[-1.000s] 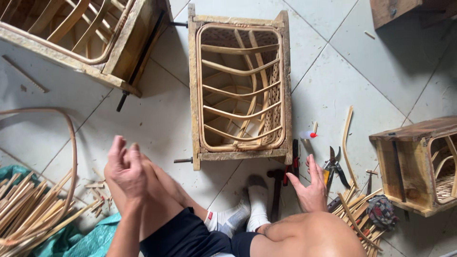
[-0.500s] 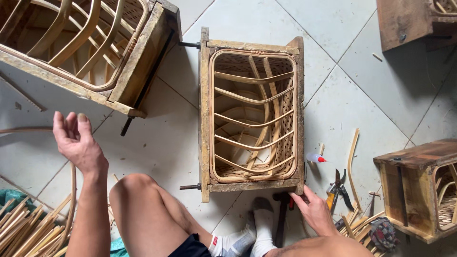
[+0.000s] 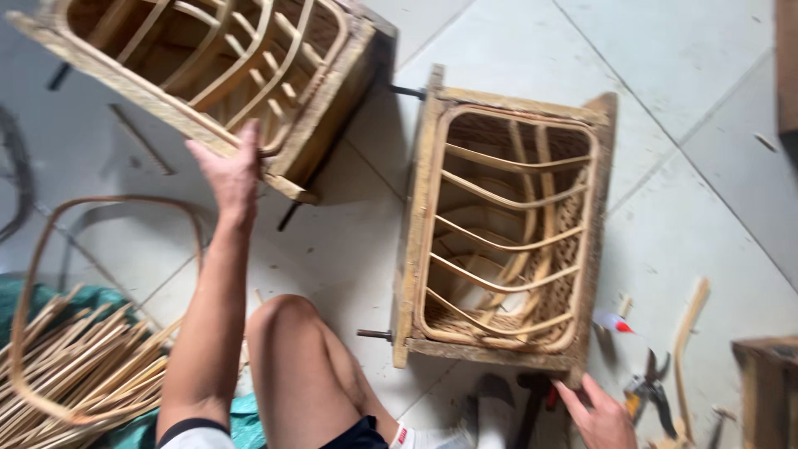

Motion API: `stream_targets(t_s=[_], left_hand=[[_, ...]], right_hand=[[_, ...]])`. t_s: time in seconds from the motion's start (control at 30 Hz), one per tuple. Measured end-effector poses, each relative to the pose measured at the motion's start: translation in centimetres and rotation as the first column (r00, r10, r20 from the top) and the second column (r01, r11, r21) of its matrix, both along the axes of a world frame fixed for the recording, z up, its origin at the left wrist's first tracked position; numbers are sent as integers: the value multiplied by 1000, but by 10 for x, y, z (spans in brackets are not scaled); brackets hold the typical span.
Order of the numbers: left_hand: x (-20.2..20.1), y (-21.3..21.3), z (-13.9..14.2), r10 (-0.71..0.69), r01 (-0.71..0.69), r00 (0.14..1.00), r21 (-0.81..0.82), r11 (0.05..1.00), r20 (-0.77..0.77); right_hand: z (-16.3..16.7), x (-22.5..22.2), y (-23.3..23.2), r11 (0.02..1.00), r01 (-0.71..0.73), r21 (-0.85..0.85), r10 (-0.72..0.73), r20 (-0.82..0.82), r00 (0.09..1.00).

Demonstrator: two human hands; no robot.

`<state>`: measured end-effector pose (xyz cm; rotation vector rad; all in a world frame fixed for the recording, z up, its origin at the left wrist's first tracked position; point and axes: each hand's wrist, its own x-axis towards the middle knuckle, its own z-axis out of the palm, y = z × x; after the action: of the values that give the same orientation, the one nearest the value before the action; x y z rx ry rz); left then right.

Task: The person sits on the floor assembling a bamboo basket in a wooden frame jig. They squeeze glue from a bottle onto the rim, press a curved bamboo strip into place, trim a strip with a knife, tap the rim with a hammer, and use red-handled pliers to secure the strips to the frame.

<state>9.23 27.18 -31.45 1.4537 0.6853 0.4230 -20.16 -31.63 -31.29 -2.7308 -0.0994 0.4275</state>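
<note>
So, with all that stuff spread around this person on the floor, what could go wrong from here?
The left hand grips the edge of a tilted wooden frame that leans over the floor; it might slip and drop toward the bare knee. The right hand reaches down beside pliers and a dark tool handle, so a careless grab could nick fingers. Loose rattan strips by the leg could poke bare skin.
</note>
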Motion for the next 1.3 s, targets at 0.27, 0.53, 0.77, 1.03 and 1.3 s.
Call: stream_targets(t_s=[0.27, 0.53, 0.77, 1.03, 1.3], left_hand=[[22, 44, -39, -16, 29, 993, 111, 993, -116], [120, 65, -14, -412, 389, 910, 427, 816, -42], [282, -63, -9, -507, 593, 796, 262, 761, -330], [202, -268, 15, -684, 856, -61, 314, -410, -727], [159, -195, 4, -703, 767, 379, 630, -126, -602]], right_hand=[[-20, 2, 17, 906, 423, 22, -420, -84, 904], [-28, 16, 10, 957, 289, 11, -286, -112, 952], [-33, 16, 1, 966, 260, -6, -257, -170, 951], [-31, -1, -33, 998, -48, 33, 49, -30, 998], [-16, 38, -27, 976, 124, 179, -159, 195, 968]])
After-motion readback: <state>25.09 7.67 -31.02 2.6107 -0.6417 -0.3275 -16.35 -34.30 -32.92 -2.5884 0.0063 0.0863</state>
